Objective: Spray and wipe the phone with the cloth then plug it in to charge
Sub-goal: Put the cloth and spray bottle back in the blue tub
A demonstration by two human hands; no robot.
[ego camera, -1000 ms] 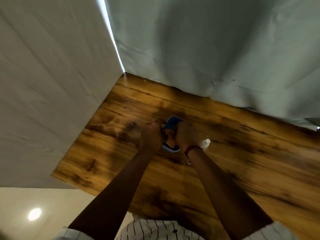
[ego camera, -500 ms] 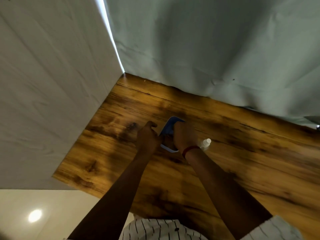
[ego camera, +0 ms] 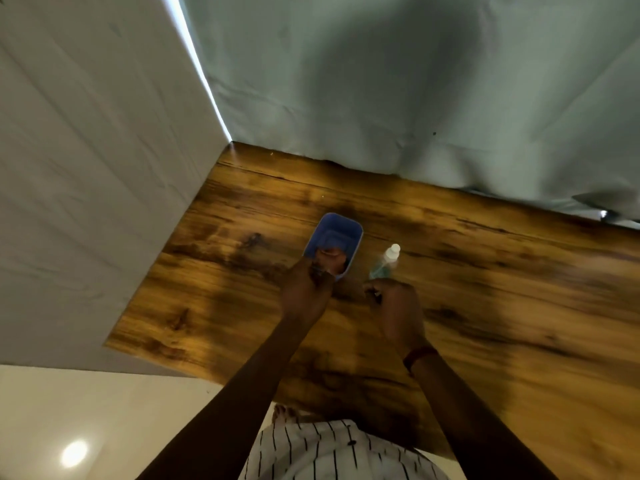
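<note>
Left hand (ego camera: 304, 292) grips the phone's (ego camera: 334, 242) near end; right hand (ego camera: 394, 306), seemingly loosely curled, hovers beside.

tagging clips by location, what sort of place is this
Probably an indoor recording setup rather than a lived-in room: a wood-grain table has pale sheets hung along two sides as a backdrop, and holds only a phone and a small spray bottle.

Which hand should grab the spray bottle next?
Probably the right hand: it looks free and sits just short of the spray bottle, while the left hand is holding the phone.
</note>
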